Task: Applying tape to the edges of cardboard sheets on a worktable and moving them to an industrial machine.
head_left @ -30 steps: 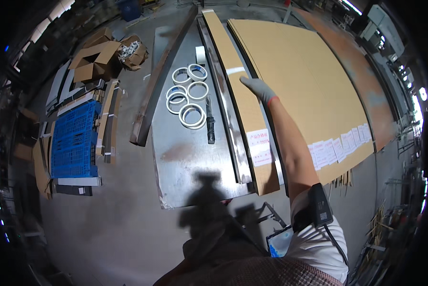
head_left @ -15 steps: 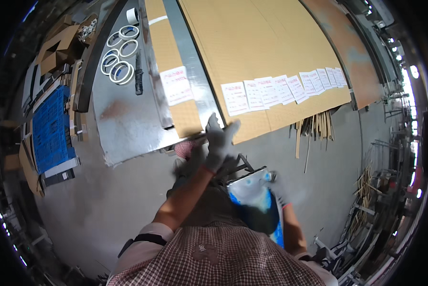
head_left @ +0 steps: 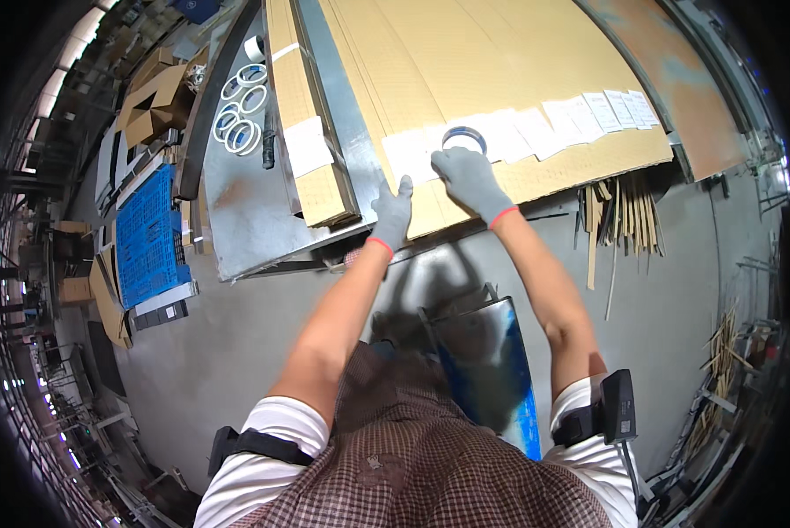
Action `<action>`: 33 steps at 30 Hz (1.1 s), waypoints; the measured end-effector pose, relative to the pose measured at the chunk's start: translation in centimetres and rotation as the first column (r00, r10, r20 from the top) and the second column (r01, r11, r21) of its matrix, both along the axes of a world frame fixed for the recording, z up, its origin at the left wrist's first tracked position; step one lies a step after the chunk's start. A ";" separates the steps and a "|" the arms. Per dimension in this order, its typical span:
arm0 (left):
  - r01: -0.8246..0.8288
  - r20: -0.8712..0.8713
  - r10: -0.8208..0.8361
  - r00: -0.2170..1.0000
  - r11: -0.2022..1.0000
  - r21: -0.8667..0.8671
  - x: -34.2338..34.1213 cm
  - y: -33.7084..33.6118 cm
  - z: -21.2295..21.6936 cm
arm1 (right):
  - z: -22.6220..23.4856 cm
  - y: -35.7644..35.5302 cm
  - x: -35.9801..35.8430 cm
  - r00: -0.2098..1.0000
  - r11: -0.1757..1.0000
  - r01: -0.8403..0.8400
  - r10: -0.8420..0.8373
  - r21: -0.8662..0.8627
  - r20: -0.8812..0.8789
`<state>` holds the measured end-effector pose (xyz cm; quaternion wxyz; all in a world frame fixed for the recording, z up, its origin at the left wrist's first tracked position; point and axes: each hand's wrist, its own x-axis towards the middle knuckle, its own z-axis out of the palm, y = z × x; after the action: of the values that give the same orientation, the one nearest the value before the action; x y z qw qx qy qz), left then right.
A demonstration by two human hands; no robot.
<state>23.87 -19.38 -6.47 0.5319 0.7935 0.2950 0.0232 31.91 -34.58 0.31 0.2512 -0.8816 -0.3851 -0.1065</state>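
In a grey glove, my right hand (head_left: 467, 179) is closed on the near side of a roll of tape (head_left: 480, 134) with a dark inner ring. It holds the roll over the white printed sheets (head_left: 533, 131) that overlap in a row across the cardboard stack (head_left: 465, 62). My left hand (head_left: 393, 213), gloved too, rests at the stack's near left corner with thumb and fingers apart, holding nothing I can see. Left of it lies a narrow cardboard bundle (head_left: 326, 195) with one white sheet (head_left: 308, 146) on top.
Several tape rolls (head_left: 242, 136) lie on the metal table (head_left: 254, 211), beside a dark rod (head_left: 268, 150). A blue plastic pallet (head_left: 151, 238) and open cartons (head_left: 155, 104) are at the left. Cardboard strips (head_left: 628, 216) hang below the stack's right side. A blue-edged panel (head_left: 487, 370) stands close to my body.
My right hand has come up from beside the blue-edged panel to the sheets and now holds a tape roll. My left hand stays near the stack's corner. The view has shifted.
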 end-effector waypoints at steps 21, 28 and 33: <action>0.080 0.124 -0.047 0.991 0.958 -0.275 -22.4 -12.5 -4.7 | 1.4 -0.6 -0.9 0.985 0.987 -0.013 -0.015 -0.158 -0.174; 0.182 0.000 -0.198 0.980 0.898 -0.400 -22.1 -2.5 3.3 | 14.3 -4.9 -11.7 0.873 0.884 -0.394 0.275 -0.252 -0.403; 0.416 0.122 -0.447 0.886 0.651 -0.635 -21.4 -0.4 15.4 | 11.5 -4.2 -18.5 0.429 0.735 -0.668 0.248 -0.119 -0.869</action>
<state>2.45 -19.80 8.94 0.7546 0.6085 0.0995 -0.2243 13.41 -38.76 11.80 0.2057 -0.7147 -0.4719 0.4735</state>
